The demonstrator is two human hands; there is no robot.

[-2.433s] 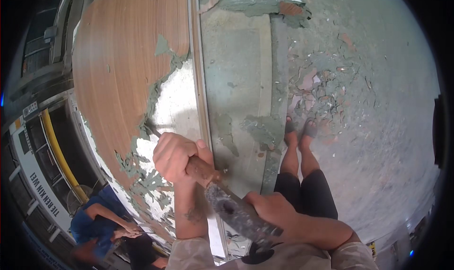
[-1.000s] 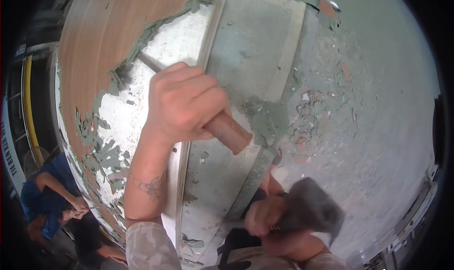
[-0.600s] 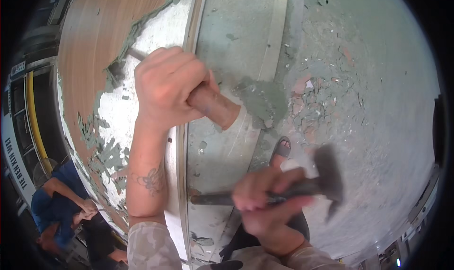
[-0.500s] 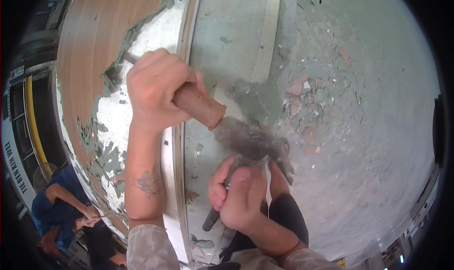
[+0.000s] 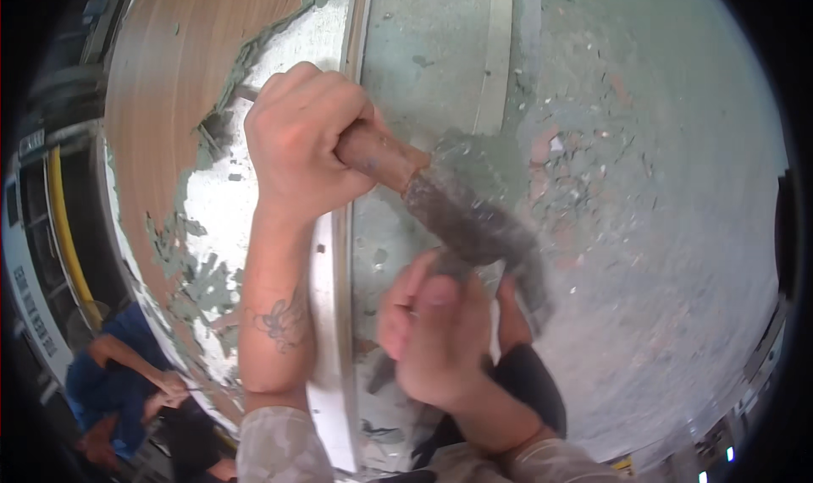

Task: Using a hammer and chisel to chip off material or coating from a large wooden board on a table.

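Observation:
My left hand point(image 5: 305, 140) is closed round the brown wooden handle point(image 5: 381, 154) of what looks like a chisel. Its thin dark shank point(image 5: 245, 93) emerges beyond the knuckles, pointing at the lifted edge of a green layer; the tip cannot be made out. In my right hand point(image 5: 436, 331), blurred by motion, is a hammer, its handle running through my fist and out below. The grey, curved hammer head point(image 5: 470, 225) lies against the butt of the chisel handle, or very close to it.
A wood-grain panel point(image 5: 169, 51) lies left, edged by flaking green material and a white patch point(image 5: 203, 199). A raised strip point(image 5: 343, 314) runs lengthwise beside a greenish-grey surface point(image 5: 652, 254) with loose flakes. At lower left another person in blue point(image 5: 118, 381) works with a thin tool.
The whole scene has shifted slightly right in view. My left hand and the chisel sit a little higher; the right hand with the hammer has moved up slightly, its head still near the handle's butt.

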